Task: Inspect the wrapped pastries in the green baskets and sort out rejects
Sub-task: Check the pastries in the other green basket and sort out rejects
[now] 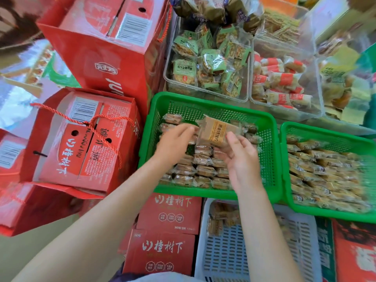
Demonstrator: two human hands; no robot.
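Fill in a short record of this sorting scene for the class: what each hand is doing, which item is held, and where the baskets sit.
left hand: pinches one end of the held packet
right hand: grip on the other end
held item: brown wrapped pastry, above the basket
left green basket: rows of pastries
right green basket: fuller
white basket: below, few packets
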